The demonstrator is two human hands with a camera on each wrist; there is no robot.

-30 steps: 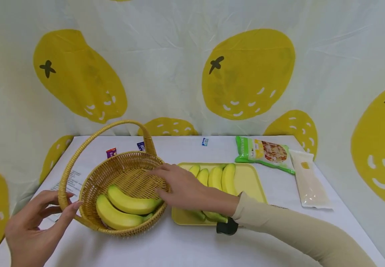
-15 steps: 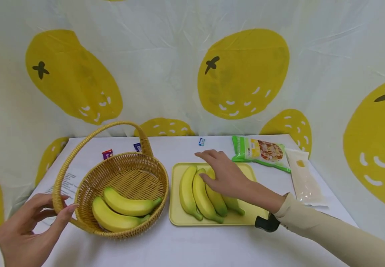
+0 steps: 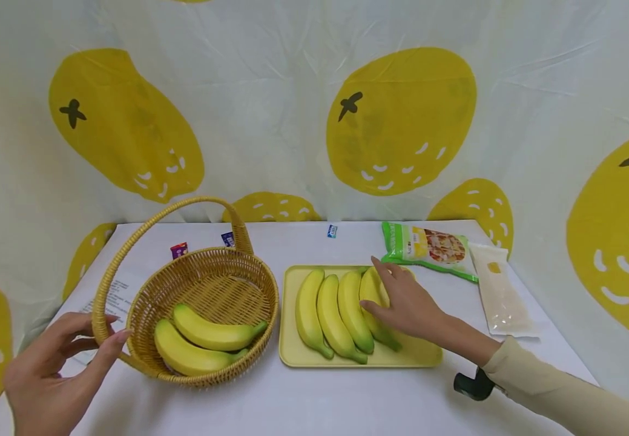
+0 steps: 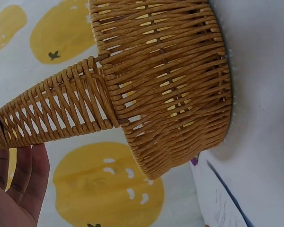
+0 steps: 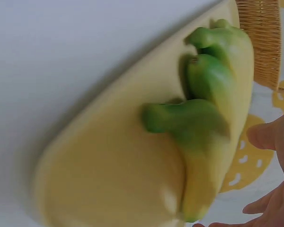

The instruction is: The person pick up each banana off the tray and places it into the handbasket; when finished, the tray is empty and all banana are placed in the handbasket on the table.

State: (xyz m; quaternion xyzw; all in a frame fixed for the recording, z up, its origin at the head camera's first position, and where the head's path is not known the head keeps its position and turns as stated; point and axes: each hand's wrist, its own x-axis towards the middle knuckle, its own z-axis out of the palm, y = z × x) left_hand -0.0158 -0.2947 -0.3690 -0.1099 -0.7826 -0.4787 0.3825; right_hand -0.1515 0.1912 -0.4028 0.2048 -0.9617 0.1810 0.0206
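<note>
My left hand [image 3: 55, 372] holds the wrapped handle [image 4: 52, 109] of a round wicker basket [image 3: 238, 290] between thumb and fingers. Two bananas [image 3: 216, 332] lie side by side in the front of the basket. To its right, several bananas [image 3: 327, 312] sit in a row on a pale yellow tray [image 3: 418, 358]. My right hand [image 3: 412, 303] hovers over the rightmost banana [image 5: 201, 161], thumb and fingers spread apart, and partly covers it in the head view. The right wrist view shows a gap between that hand and the banana.
Behind the tray lies a green-and-white food packet [image 3: 434, 245], beside a clear bag of pale contents [image 3: 499, 297]. Small wrapped sachets [image 3: 179, 249] lie behind the basket, and another [image 3: 332, 231] is near the back edge. A printed sheet [image 3: 118, 297] is left of the basket.
My right hand has left the basket's right rim and moved right, across the tray to its rightmost banana. My left hand keeps its hold on the handle.
</note>
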